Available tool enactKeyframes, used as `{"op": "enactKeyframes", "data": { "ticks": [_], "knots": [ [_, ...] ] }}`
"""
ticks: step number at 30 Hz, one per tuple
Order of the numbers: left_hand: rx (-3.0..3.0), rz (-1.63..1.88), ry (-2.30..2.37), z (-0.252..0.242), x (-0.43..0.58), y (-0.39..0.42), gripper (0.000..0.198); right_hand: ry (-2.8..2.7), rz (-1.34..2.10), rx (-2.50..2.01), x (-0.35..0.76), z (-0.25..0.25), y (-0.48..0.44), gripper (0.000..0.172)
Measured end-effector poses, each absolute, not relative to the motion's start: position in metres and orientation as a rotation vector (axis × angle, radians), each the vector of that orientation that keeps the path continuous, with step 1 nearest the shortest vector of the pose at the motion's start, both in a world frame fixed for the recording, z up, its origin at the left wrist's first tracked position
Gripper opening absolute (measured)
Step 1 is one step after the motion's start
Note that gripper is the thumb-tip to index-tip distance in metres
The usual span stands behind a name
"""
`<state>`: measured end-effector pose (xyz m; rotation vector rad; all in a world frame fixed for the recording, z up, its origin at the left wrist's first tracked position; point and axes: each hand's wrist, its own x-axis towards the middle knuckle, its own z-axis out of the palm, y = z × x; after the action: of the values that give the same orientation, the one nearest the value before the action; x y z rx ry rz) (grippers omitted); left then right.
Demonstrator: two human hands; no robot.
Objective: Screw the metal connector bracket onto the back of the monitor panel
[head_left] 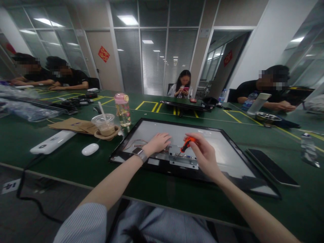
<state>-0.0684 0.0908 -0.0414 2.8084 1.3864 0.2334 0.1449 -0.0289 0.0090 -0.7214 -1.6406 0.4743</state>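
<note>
A flat display panel with a black frame and a pale grey back lies on the green table in front of me. Near its closest edge sits a metal bracket with ports and holes, beside some thin wires. My right hand is closed around an orange and black screwdriver, tilted so its thin shaft points down at the bracket. My left hand, with a watch at the wrist, lies over the panel just left of the bracket. Its fingers are stretched out, and its fingertips are partly hard to make out.
Left of the panel are an iced drink cup in a cardboard holder, a pink-lidded bottle, a white mouse-shaped case and a white elongated device. A dark phone-like slab lies to the right. Several people sit around the table.
</note>
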Motion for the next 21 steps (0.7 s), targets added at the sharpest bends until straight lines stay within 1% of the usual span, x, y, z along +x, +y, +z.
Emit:
{"op": "enactKeyframes", "data": {
  "ticks": [3, 5, 7, 11, 13, 15, 17, 21],
  "knots": [
    [2.816, 0.224, 1.387, -0.0407, -0.0683, 0.0897, 0.047, -1.651, 0.498, -0.691, 0.1429, 0.0072, -0.0313, 0.026],
    [2.837, 0.243, 1.370, -0.0419, -0.0688, 0.0903, 0.046, -1.652, 0.503, -0.691, 0.1426, 0.0075, -0.0308, 0.026],
    [2.859, 0.242, 1.349, -0.0434, -0.0695, 0.0915, 0.046, -1.655, 0.511, -0.692, 0.1426, 0.0091, -0.0299, 0.021],
    [2.887, 0.216, 1.326, -0.0440, -0.0699, 0.0926, 0.044, -1.627, 0.499, -0.678, 0.1411, 0.0134, -0.0303, 0.007],
    [2.865, 0.218, 1.342, -0.0431, -0.0695, 0.0921, 0.045, -1.607, 0.460, -0.675, 0.1399, 0.0146, -0.0321, 0.004],
    [2.826, 0.216, 1.370, -0.0420, -0.0689, 0.0913, 0.046, -1.597, 0.420, -0.676, 0.1395, 0.0147, -0.0341, 0.008],
    [2.801, 0.219, 1.390, -0.0413, -0.0684, 0.0906, 0.046, -1.598, 0.414, -0.680, 0.1405, 0.0138, -0.0353, 0.017],
    [2.806, 0.254, 1.369, -0.0416, -0.0688, 0.0904, 0.044, -1.645, 0.471, -0.673, 0.1453, 0.0102, -0.0329, 0.029]
  ]
}}
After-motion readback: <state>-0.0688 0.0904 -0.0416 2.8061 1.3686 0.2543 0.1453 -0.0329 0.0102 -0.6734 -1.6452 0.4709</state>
